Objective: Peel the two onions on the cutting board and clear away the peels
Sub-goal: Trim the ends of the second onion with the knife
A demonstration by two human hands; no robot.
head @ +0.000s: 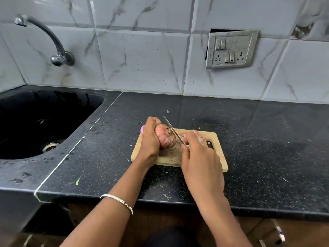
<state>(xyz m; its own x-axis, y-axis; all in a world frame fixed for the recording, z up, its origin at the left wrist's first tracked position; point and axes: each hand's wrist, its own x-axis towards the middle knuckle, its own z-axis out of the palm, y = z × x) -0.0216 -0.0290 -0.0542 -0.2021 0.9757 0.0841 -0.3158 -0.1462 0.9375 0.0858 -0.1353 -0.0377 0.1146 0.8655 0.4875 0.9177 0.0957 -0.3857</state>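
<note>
On the cutting board (170,155), onion (164,139) within curled left fingers (153,122), knife (171,129) at its root, right fingers (189,138) clenched round it.

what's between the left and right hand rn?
Head view: the onion, gripped by the left hand, and the knife, held in the right hand, blade against the onion's root end above the cutting board.

No readable text, label, brand or number shows anywhere.
</note>
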